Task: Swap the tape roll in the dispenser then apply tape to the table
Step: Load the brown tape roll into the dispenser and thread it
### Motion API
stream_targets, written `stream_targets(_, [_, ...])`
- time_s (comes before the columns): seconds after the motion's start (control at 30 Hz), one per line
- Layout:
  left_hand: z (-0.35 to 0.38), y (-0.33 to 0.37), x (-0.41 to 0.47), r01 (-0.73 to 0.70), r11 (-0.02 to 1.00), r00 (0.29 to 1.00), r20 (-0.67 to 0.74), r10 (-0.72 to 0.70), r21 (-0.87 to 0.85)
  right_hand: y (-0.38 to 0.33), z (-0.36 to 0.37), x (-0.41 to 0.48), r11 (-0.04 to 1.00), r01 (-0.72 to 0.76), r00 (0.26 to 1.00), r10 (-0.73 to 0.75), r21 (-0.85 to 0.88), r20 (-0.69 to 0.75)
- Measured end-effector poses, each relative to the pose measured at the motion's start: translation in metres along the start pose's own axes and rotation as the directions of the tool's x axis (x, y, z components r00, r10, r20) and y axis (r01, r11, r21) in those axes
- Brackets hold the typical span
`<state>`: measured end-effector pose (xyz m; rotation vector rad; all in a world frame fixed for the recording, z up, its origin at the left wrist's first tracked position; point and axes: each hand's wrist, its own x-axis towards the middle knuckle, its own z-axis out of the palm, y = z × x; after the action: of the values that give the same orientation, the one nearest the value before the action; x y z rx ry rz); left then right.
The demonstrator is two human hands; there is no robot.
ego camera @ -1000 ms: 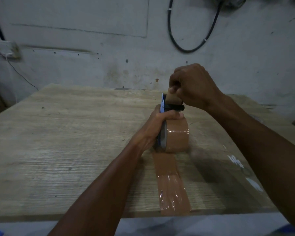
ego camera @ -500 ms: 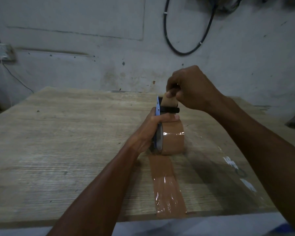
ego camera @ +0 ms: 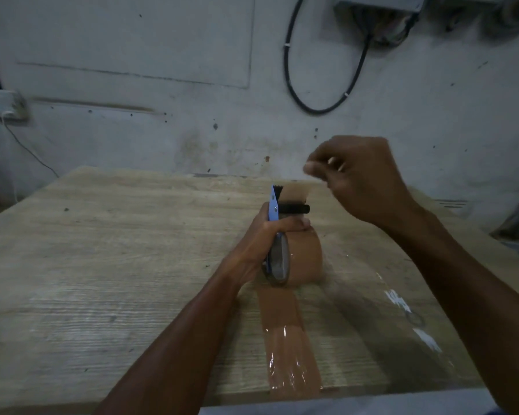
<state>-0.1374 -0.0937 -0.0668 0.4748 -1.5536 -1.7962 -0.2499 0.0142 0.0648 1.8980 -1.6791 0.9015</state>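
Tape dispenser (ego camera: 274,205): blue frame, serrated blade, black roller; clasped by left hand (ego camera: 264,238), standing on wooden table (ego camera: 102,265). Holds brown tape roll (ego camera: 304,262). Brown tape strip (ego camera: 288,348) stuck behind left hand. Right hand (ego camera: 357,178): raised beyond dispenser, blurred, fingers loosely curled, empty.

Left hand (ego camera: 259,244) gripping dispenser (ego camera: 274,205), brown tape strip (ego camera: 288,339) on table (ego camera: 117,265)

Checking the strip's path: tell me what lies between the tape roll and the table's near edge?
In the head view, a brown tape strip stuck flat on the table runs from the tape roll to that edge.
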Motion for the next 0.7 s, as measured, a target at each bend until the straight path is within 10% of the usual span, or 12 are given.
stream_targets(0.27, [0.002,0.001,0.000,0.022,0.994,0.998,-0.052,-0.028,-0.110,-0.025,0.027,-0.091,0.974,-0.151,0.948,0.192,0.170,-0.254])
stream_targets(0.43, [0.008,0.007,-0.009,0.200,0.894,0.970,-0.048,-0.238,-0.402,-0.052,0.071,-0.144,0.998,0.036,0.999,-0.034,0.047,-0.035])
stream_targets(0.7, [0.009,0.006,-0.014,0.174,0.957,0.972,-0.112,-0.204,-0.234,-0.035,0.104,-0.123,0.954,-0.294,0.954,0.296,-0.053,0.036])
